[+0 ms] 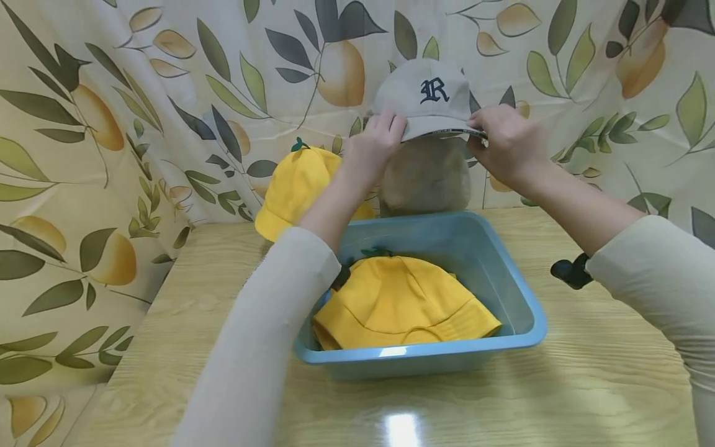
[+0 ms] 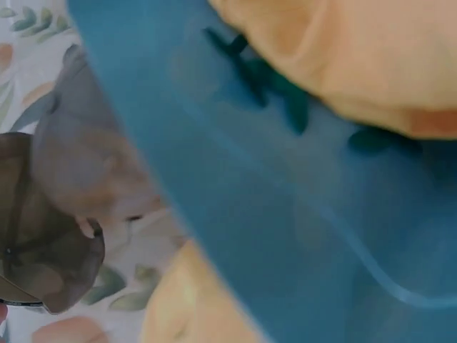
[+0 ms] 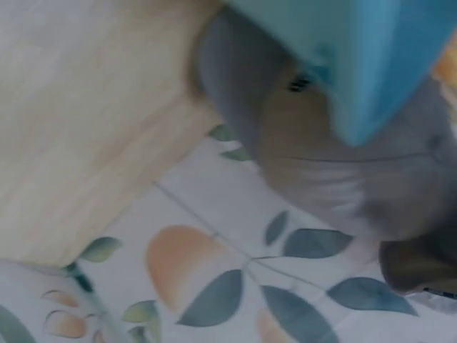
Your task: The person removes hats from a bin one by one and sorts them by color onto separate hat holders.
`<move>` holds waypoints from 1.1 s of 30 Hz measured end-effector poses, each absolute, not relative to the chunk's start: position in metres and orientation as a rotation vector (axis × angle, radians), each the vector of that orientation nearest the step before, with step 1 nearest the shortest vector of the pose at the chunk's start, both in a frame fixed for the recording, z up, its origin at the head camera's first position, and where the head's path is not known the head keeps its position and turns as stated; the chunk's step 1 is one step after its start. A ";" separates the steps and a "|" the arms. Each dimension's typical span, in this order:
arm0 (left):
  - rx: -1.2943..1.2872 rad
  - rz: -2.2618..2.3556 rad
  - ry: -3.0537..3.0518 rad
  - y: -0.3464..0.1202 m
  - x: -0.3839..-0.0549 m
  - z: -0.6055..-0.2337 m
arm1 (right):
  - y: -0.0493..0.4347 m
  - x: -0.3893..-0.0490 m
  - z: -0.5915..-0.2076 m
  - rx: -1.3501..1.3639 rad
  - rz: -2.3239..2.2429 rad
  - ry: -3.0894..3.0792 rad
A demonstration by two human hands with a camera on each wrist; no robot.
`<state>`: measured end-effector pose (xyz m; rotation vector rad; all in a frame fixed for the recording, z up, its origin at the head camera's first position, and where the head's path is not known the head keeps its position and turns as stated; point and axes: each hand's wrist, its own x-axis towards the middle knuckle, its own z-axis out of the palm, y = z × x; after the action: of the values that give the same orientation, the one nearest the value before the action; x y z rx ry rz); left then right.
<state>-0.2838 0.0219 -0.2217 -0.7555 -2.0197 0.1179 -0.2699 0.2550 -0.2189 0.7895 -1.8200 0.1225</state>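
Note:
A light grey baseball cap [image 1: 423,93] with a dark letter R is held up behind the basin. My left hand [image 1: 375,146] grips the left side of its brim, and my right hand [image 1: 509,146] pinches the right side. In the left wrist view the underside of this cap [image 2: 43,236] shows at the left edge. Below it, behind the basin, sits another greyish cap [image 1: 427,177], also seen in the right wrist view as a grey cap [image 3: 335,186]. A yellow hat [image 1: 402,304] with a green leaf on top lies in the blue basin [image 1: 530,332].
Left of the basin's back, a second yellow hat [image 1: 298,186] with a green leaf stands on the wooden table [image 1: 184,347], partly hidden by my left arm. A leaf-and-fruit patterned cloth [image 1: 234,105] hangs behind the table and along its left side.

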 end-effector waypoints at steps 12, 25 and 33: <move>-0.882 0.130 -2.056 0.029 -0.288 -0.261 | 0.271 -0.263 -0.251 0.897 0.076 -1.986; -1.051 0.260 -2.019 0.029 -0.276 -0.278 | 0.279 -0.251 -0.274 0.999 0.131 -2.020; -1.137 0.336 -2.185 0.031 -0.262 -0.275 | 0.283 -0.243 -0.282 1.037 0.121 -2.073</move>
<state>-0.2619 0.0313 -0.2750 -1.1373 -2.1848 0.3361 -0.2431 0.2826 -0.2822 1.0372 -2.0728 0.1206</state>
